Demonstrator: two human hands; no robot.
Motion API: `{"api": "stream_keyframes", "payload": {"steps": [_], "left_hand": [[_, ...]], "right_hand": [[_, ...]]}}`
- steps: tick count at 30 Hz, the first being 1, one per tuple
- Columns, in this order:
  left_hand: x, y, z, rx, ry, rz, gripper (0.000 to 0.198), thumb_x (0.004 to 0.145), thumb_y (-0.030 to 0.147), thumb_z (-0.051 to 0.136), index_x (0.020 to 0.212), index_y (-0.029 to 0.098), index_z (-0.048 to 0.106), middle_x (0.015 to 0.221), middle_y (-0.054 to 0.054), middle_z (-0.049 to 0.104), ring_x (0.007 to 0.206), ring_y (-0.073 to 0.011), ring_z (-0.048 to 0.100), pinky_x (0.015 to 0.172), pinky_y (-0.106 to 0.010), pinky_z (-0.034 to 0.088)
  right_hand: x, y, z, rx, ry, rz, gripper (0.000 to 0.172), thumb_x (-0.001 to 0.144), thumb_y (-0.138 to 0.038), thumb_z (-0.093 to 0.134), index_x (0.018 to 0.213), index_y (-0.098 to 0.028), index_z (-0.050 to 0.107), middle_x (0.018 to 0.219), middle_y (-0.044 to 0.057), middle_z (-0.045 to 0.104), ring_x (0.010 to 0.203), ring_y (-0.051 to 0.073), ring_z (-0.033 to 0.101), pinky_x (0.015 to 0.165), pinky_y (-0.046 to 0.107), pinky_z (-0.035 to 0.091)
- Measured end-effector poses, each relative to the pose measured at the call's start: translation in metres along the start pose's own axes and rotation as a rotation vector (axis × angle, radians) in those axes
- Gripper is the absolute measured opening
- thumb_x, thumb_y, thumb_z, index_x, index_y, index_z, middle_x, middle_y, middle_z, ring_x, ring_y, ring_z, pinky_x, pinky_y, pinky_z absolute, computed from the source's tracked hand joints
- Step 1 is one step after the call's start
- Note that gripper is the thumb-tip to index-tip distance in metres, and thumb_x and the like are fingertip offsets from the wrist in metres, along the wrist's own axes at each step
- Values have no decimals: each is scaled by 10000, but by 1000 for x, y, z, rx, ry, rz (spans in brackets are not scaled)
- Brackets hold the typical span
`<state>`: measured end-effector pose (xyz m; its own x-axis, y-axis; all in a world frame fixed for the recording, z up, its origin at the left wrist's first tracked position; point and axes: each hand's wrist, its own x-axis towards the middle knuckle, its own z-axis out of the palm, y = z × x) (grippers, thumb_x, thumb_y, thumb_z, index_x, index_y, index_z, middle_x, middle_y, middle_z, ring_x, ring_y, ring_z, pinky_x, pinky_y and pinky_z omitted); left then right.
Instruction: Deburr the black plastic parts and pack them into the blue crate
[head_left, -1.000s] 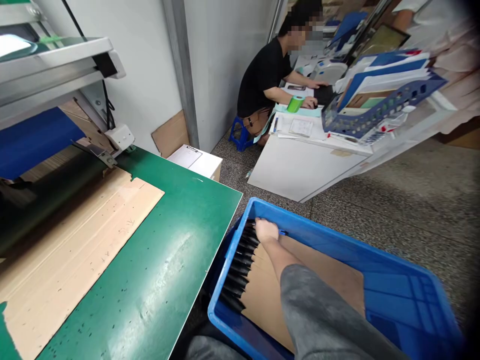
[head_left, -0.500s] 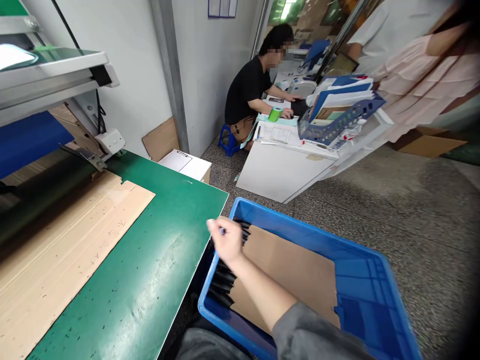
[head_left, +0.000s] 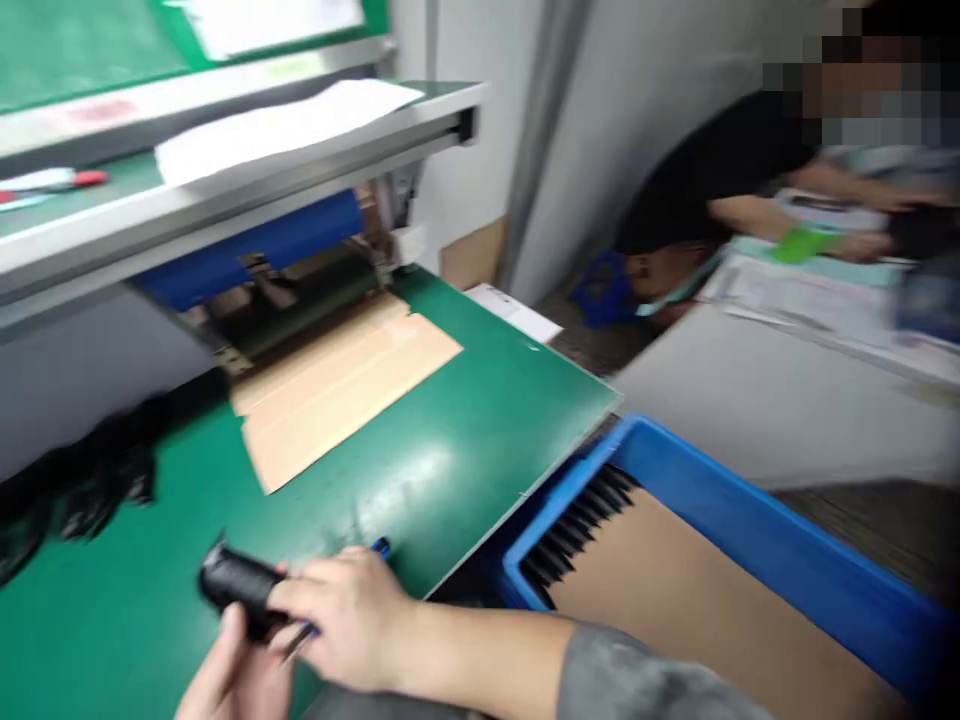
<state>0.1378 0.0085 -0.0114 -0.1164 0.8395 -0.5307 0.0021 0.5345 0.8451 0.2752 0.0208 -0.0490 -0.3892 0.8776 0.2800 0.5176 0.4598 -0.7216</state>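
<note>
My left hand (head_left: 244, 670) is at the bottom of the view, its fingers closed round a black cylindrical part (head_left: 240, 585). My right hand (head_left: 356, 610) reaches across from the right and touches the near end of that part. Within its closed fingers lies a thin blue-handled tool (head_left: 382, 548); a narrow metallic tip shows below the fingers, but blur hides its exact kind. Both hands are over the near part of the green tabletop (head_left: 480, 440). The black part's far end points to the upper left.
A blue bin (head_left: 757, 500) at the right holds a row of black parts (head_left: 577, 535) and a cardboard sheet (head_left: 690, 590). Cardboard (head_left: 352, 400) lies under the shelf (head_left: 315, 150). Black cables or pieces (head_left: 112, 490) lie left. A seated person (head_left: 720, 180) works at a desk.
The view has swung left. My right hand has moved from above the bin's edge to the tabletop. My left hand and the black part have come into view.
</note>
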Motion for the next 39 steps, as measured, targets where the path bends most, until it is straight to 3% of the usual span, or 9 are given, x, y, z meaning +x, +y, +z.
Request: {"api": "stream_keyframes", "payload": {"steps": [3, 6, 9, 11, 15, 19, 25, 33, 39], "left_hand": [[4, 1, -26, -454, -102, 1, 340, 845, 429, 555, 1055, 183, 661, 1153, -94, 660, 1171, -294, 524, 960, -443, 451], [1, 6, -56, -570, -131, 100, 255, 859, 326, 582, 1057, 182, 650, 1171, -97, 648, 1183, -267, 514, 997, -418, 414], [-5, 6, -83, -552, -150, 199, 223, 865, 296, 585, 1055, 190, 631, 1171, -92, 645, 1160, -257, 537, 1014, -408, 397], [-9, 2, -99, -553, -152, 268, 246, 852, 281, 605, 1087, 210, 604, 1183, -85, 640, 1161, -256, 541, 1019, -408, 397], [-16, -5, -124, -547, -121, 357, 385, 779, 268, 688, 1140, 241, 556, 1186, -86, 641, 1140, -259, 563, 985, -392, 444], [-22, -7, -142, -460, -197, 430, 366, 787, 277, 674, 1132, 229, 559, 1167, -97, 631, 1098, -255, 580, 938, -370, 483], [-18, -11, -153, -455, -304, 456, 334, 830, 248, 623, 1153, 270, 542, 1160, -57, 606, 1141, -221, 548, 975, -333, 459], [-4, -7, -154, -357, -341, 483, 336, 798, 270, 665, 1110, 271, 540, 1113, -61, 613, 1120, -243, 553, 965, -379, 470], [-1, -3, -142, -420, -322, 458, 314, 799, 254, 661, 1090, 279, 546, 1099, -54, 624, 1110, -235, 564, 962, -373, 469]], "right_hand": [[18, -13, 5, 100, 19, 13, 181, 871, -319, 563, 1022, -275, 654, 884, 4, 678, 767, 150, 631, 682, 253, 454], [33, -33, 19, 292, 25, 104, 77, 847, -266, 603, 824, -218, 660, 751, -7, 632, 674, 128, 582, 621, 227, 423], [39, -56, 26, 355, 20, 193, 229, 812, -398, 663, 724, -204, 581, 700, -22, 594, 646, 129, 544, 597, 231, 406], [41, -69, 26, 283, -6, 159, 332, 798, -540, 630, 834, -213, 582, 774, -5, 602, 710, 151, 542, 653, 259, 413], [45, -86, 27, -17, -37, -23, 652, 837, -736, 272, 1116, -218, 552, 919, 59, 575, 808, 205, 491, 728, 335, 367], [50, -94, 38, -259, -16, -99, 769, 842, -721, 48, 1067, -203, 570, 852, 60, 539, 743, 202, 424, 672, 334, 288], [57, -91, 48, -355, -3, -172, 736, 849, -701, 5, 768, -193, 532, 744, 30, 513, 671, 171, 362, 628, 319, 209], [61, -77, 47, -347, -46, -211, 671, 878, -686, 51, 698, -199, 478, 672, 9, 508, 616, 154, 341, 601, 315, 175], [73, -62, 37, 120, -317, -161, 585, 880, -699, 219, 635, -194, 383, 606, -41, 456, 567, 106, 382, 563, 255, 252]]}}
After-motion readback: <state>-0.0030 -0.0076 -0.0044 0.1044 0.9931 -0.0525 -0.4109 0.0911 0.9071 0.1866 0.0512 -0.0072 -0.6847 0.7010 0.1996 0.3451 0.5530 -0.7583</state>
